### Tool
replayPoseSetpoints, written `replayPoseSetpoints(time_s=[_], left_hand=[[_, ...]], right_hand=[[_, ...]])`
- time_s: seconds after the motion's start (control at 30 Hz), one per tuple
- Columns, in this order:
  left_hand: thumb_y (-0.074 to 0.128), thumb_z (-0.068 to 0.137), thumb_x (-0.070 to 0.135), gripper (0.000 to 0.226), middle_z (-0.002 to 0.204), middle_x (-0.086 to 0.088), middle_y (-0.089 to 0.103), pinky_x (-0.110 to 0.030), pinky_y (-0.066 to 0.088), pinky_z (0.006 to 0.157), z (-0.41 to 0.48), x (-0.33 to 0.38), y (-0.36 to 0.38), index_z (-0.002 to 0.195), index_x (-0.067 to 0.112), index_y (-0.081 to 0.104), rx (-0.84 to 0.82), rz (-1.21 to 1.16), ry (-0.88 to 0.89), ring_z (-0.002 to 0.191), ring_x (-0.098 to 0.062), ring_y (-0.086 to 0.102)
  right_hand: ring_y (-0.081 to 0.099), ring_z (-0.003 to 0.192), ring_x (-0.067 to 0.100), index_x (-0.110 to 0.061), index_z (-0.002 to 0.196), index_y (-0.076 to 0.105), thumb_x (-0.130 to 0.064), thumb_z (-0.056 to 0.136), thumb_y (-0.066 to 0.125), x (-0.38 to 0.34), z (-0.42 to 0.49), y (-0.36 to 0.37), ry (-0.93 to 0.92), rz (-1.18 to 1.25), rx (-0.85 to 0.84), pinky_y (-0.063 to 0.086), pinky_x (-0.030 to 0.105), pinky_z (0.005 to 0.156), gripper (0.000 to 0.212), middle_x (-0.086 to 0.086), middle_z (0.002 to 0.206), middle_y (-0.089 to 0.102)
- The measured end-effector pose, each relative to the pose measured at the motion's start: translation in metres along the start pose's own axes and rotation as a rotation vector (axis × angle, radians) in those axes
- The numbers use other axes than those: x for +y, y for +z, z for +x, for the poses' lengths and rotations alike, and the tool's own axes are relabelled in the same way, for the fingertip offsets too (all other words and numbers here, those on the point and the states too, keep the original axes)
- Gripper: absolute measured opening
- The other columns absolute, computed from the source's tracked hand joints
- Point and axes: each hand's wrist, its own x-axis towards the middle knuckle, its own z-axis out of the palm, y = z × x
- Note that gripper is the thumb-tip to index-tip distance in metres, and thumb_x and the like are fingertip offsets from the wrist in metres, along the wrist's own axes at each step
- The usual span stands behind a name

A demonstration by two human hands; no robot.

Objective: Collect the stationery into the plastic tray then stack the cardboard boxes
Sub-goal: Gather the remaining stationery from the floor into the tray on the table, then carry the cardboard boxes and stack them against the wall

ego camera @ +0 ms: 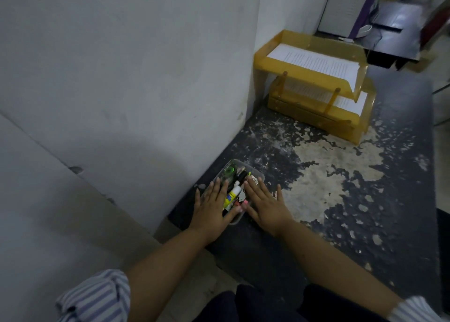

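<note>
Nearest, a striped sleeve [97, 297] is rolled up on the left arm, and both bare forearms reach forward over the worn dark table [341, 200]. The left hand [214, 208] lies palm down with its fingers straight and slightly spread, laid over the left side of the clear plastic tray [233, 162]; it grips nothing. The right hand [266, 206] is just beside it, also flat and palm down, its fingers straight along the tray's right side and its thumb spread out over the table; whether the palm presses the tray's rim or the tabletop, I cannot tell. The tray sits between and under the two hands, close to the wall [121, 78] on the left hand's side. Stationery fills the gap between the hands: a yellow-and-white glue bottle [233, 195] and a pink-tipped item [244, 202] by the right hand's little finger. Just beyond the fingertips, at the tray's far end, lie a black marker [241, 175] and a green tape roll [229, 171]. Well beyond the right hand, a yellow two-tier document tray [292, 64] stands on the table against the wall, each tier holding printed paper [314, 58].
</note>
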Motion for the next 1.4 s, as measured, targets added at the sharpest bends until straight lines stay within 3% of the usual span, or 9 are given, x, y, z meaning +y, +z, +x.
replayPoseSetpoints(time_s=[0.23, 0.33, 0.47, 0.67, 1.03, 1.13, 1.4], left_hand=[[0.033, 0.094, 0.055, 0.071, 0.160, 0.007, -0.005, -0.037, -0.013, 0.115, 0.003, 0.014, -0.003, 0.150, 0.028, -0.002, -0.001, -0.009, 0.225, 0.146, -0.008, -0.011], [0.034, 0.095, 0.053, 0.072, 0.159, 0.008, -0.008, -0.033, -0.012, 0.116, 0.006, 0.028, -0.001, 0.147, 0.031, -0.009, -0.028, -0.004, 0.348, 0.145, -0.006, -0.014], [0.033, 0.096, 0.051, 0.068, 0.159, 0.011, -0.007, -0.025, -0.012, 0.115, 0.009, 0.060, 0.012, 0.150, 0.027, 0.000, -0.083, 0.009, 0.531, 0.140, 0.002, -0.016], [0.029, 0.098, 0.048, 0.063, 0.160, 0.009, -0.005, -0.030, -0.006, 0.118, -0.003, 0.134, 0.044, 0.151, 0.027, 0.001, -0.246, 0.016, 0.748, 0.145, -0.004, -0.011], [0.030, 0.098, 0.046, 0.062, 0.160, 0.007, -0.003, -0.029, -0.004, 0.118, -0.098, 0.293, 0.126, 0.151, 0.025, 0.006, -0.476, 0.054, 1.181, 0.146, -0.006, -0.008], [0.029, 0.098, 0.046, 0.062, 0.160, 0.006, -0.004, -0.029, -0.005, 0.118, -0.137, 0.334, 0.152, 0.151, 0.024, 0.005, -0.528, 0.093, 1.279, 0.147, -0.007, -0.008], [0.031, 0.098, 0.046, 0.062, 0.160, 0.004, -0.001, -0.034, 0.000, 0.119, -0.229, 0.415, 0.208, 0.151, 0.021, 0.010, -0.685, 0.115, 1.332, 0.147, -0.009, -0.005]], right_hand=[[-0.027, 0.137, 0.009, -0.029, 0.142, -0.020, -0.055, 0.096, 0.021, 0.002, -0.036, 0.019, 0.083, -0.015, 0.042, -0.022, 0.045, 0.109, 0.067, -0.013, 0.146, -0.029], [-0.026, 0.137, 0.006, -0.030, 0.147, -0.010, -0.052, 0.097, 0.024, 0.007, -0.054, 0.022, 0.158, 0.049, 0.084, -0.020, 0.044, 0.110, 0.064, -0.014, 0.147, -0.026], [-0.019, 0.139, 0.005, -0.030, 0.149, 0.001, -0.046, 0.098, 0.028, 0.020, -0.096, 0.026, 0.360, 0.151, 0.223, -0.016, 0.040, 0.112, 0.060, -0.014, 0.150, -0.016], [-0.002, 0.147, 0.012, -0.029, 0.148, 0.018, -0.039, 0.099, 0.036, 0.041, -0.180, 0.033, 0.693, 0.298, 0.451, 0.000, 0.039, 0.118, 0.053, -0.008, 0.158, 0.011], [0.011, 0.147, 0.018, -0.021, 0.146, 0.027, -0.032, 0.098, 0.041, 0.057, -0.383, 0.075, 1.235, 0.351, 0.652, 0.015, 0.042, 0.119, 0.052, -0.001, 0.156, 0.024], [0.013, 0.146, 0.018, -0.021, 0.145, 0.028, -0.034, 0.098, 0.041, 0.051, -0.442, 0.090, 1.341, 0.350, 0.676, 0.017, 0.038, 0.117, 0.051, -0.001, 0.155, 0.026], [0.014, 0.146, 0.019, -0.022, 0.145, 0.029, -0.037, 0.098, 0.038, 0.055, -0.569, 0.122, 1.540, 0.432, 0.698, 0.017, 0.037, 0.117, 0.049, -0.001, 0.154, 0.027]])
